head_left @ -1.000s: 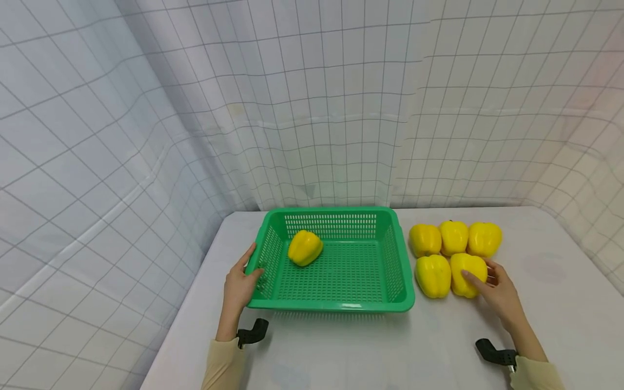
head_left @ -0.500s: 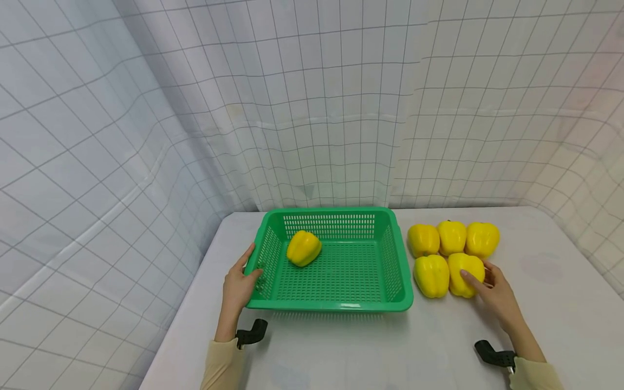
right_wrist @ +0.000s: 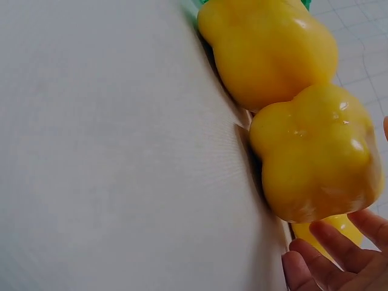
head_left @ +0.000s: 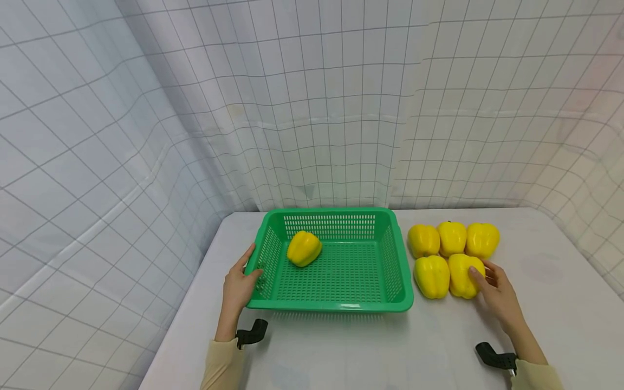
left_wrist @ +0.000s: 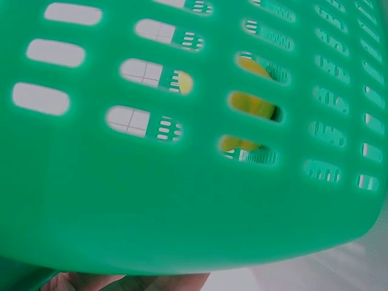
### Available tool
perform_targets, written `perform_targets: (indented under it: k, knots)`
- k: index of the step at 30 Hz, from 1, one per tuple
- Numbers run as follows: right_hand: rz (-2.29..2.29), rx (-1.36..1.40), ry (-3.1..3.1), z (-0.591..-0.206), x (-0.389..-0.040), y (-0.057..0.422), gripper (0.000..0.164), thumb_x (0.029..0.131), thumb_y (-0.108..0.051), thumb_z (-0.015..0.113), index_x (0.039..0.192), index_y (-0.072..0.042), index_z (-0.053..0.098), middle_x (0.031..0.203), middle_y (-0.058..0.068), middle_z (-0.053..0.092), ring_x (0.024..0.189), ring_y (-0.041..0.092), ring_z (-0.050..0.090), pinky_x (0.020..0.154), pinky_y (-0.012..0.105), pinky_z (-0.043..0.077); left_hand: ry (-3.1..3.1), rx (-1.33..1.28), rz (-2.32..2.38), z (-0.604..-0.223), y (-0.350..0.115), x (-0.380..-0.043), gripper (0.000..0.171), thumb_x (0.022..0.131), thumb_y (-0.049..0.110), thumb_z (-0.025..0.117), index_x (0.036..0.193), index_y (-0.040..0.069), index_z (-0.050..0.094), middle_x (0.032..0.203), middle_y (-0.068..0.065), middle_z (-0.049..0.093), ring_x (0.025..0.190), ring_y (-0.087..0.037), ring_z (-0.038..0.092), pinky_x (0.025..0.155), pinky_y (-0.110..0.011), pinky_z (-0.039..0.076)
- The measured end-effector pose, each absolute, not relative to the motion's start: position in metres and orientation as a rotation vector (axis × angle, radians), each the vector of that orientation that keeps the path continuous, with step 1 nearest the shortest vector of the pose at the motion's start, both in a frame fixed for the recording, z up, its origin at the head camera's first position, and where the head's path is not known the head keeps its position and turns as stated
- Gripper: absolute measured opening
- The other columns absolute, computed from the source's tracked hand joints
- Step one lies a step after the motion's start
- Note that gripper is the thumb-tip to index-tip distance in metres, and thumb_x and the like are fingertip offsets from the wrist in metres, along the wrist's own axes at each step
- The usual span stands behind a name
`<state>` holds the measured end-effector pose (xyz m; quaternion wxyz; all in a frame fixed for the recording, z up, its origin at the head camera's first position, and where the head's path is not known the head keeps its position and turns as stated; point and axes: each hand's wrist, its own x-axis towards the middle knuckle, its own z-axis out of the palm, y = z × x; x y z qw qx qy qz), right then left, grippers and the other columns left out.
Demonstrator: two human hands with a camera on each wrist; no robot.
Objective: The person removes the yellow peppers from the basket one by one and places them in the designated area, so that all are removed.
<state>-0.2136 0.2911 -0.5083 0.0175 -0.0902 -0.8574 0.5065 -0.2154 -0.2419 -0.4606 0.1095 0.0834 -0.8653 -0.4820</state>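
My left hand (head_left: 238,288) grips the left rim of a green slotted plastic basket (head_left: 336,307), thumb over the inside and fingers outside. In the left wrist view the basket wall (left_wrist: 151,200) hides most of that hand. One yellow bell pepper (head_left: 304,248) lies in the basket, left of its middle. My right hand (head_left: 498,291) is at the right side of the front right bell pepper (head_left: 460,277) on the table. In the right wrist view its spread fingertips (right_wrist: 327,233) are right at this pepper's side, and the thumb stands apart from it.
Another yellow bell pepper (head_left: 432,277) sits left of the one by my right hand. Behind them stands a row of three, including the back right pepper (head_left: 482,240). Gridded white curtains (head_left: 331,135) close off the back and sides of the white table (head_left: 336,352).
My right thumb has drawn back a little to the right over the pepper. The pepper, the basket and my left hand have stayed in place.
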Motion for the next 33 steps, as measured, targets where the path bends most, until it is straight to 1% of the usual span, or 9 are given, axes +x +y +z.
perform_targets:
  k: [5, 8, 11, 16, 20, 22, 28, 30, 33]
  knots:
    - [1.544, -0.292, -2.633, -0.509, -0.211, 0.29, 0.08, 0.097, -0.051, 0.042, 0.147, 0.007, 0.017, 0.141, 0.036, 0.025, 0.123, 0.051, 0.029, 0.095, 0.063, 0.03, -2.552, 0.251, -1.411, -0.461, -0.242, -0.216, 0.063, 0.089, 0.01, 0.061, 0.147, 0.022, 0.039, 0.099, -0.025, 0.065, 0.063, -0.023, 0.059, 0.053, -0.034, 0.045]
    - [1.495, -0.29, -2.63, -0.508, -0.21, 0.291, 0.076, 0.097, -0.049, 0.042, 0.146, 0.006, 0.022, 0.14, 0.035, 0.03, 0.121, 0.049, 0.033, 0.091, 0.059, 0.035, -2.553, 0.253, -1.408, -0.461, -0.242, -0.215, 0.063, 0.089, 0.01, 0.061, 0.147, 0.021, 0.039, 0.099, -0.025, 0.065, 0.063, -0.023, 0.059, 0.053, -0.034, 0.045]
    - [1.41, -0.284, -2.624, -0.507, -0.209, 0.291, 0.07, 0.098, -0.046, 0.042, 0.143, 0.006, 0.03, 0.137, 0.032, 0.037, 0.118, 0.046, 0.038, 0.084, 0.048, 0.039, -2.553, 0.254, -1.408, -0.461, -0.242, -0.215, 0.063, 0.089, 0.01, 0.061, 0.147, 0.021, 0.039, 0.1, -0.026, 0.065, 0.063, -0.023, 0.059, 0.053, -0.034, 0.046]
    - [1.277, -0.276, -2.554, -0.5, -0.208, 0.288, 0.059, 0.098, -0.041, 0.047, 0.136, 0.003, 0.043, 0.129, 0.025, 0.049, 0.108, 0.036, 0.046, 0.076, 0.027, 0.036, -2.55, 0.249, -1.406, -0.46, -0.242, -0.215, 0.063, 0.089, 0.01, 0.061, 0.147, 0.02, 0.039, 0.102, -0.027, 0.064, 0.064, -0.023, 0.06, 0.054, -0.034, 0.046]
    - [1.233, -0.261, -2.476, -0.501, -0.211, 0.288, 0.051, 0.097, -0.038, 0.052, 0.129, 0.001, 0.051, 0.123, 0.02, 0.054, 0.103, 0.031, 0.049, 0.072, 0.019, 0.035, -2.547, 0.244, -1.414, -0.461, -0.241, -0.216, 0.063, 0.089, 0.009, 0.061, 0.147, 0.02, 0.039, 0.104, -0.027, 0.064, 0.066, -0.023, 0.06, 0.055, -0.034, 0.046]
    - [1.212, -0.239, -2.438, -0.508, -0.217, 0.292, 0.048, 0.095, -0.037, 0.054, 0.126, 0.0, 0.054, 0.121, 0.018, 0.055, 0.102, 0.028, 0.051, 0.07, 0.017, 0.036, -2.545, 0.243, -1.419, -0.461, -0.241, -0.216, 0.063, 0.089, 0.009, 0.061, 0.147, 0.021, 0.039, 0.104, -0.027, 0.064, 0.066, -0.024, 0.06, 0.055, -0.034, 0.046]
    - [1.094, -0.142, -2.364, -0.549, -0.247, 0.315, 0.044, 0.092, -0.039, 0.059, 0.126, -0.011, 0.058, 0.119, 0.008, 0.058, 0.096, 0.005, 0.05, 0.073, 0.015, 0.037, -2.538, 0.24, -1.428, -0.461, -0.242, -0.216, 0.063, 0.089, 0.009, 0.061, 0.147, 0.021, 0.039, 0.104, -0.027, 0.064, 0.066, -0.024, 0.06, 0.054, -0.034, 0.046]
    - [1.093, -0.096, -2.337, -0.553, -0.253, 0.317, 0.042, 0.092, -0.038, 0.061, 0.126, -0.015, 0.059, 0.118, 0.006, 0.059, 0.095, 0.004, 0.05, 0.074, 0.017, 0.037, -2.536, 0.241, -1.429, -0.461, -0.242, -0.215, 0.063, 0.089, 0.009, 0.061, 0.147, 0.021, 0.039, 0.104, -0.027, 0.064, 0.066, -0.024, 0.06, 0.054, -0.034, 0.046]
    - [1.102, -0.008, -2.306, -0.545, -0.255, 0.309, 0.038, 0.091, -0.035, 0.063, 0.126, -0.018, 0.061, 0.115, 0.003, 0.061, 0.093, 0.005, 0.051, 0.074, 0.017, 0.036, -2.538, 0.243, -1.422, -0.461, -0.242, -0.215, 0.063, 0.089, 0.009, 0.061, 0.147, 0.021, 0.039, 0.104, -0.027, 0.064, 0.065, -0.024, 0.06, 0.054, -0.034, 0.046]
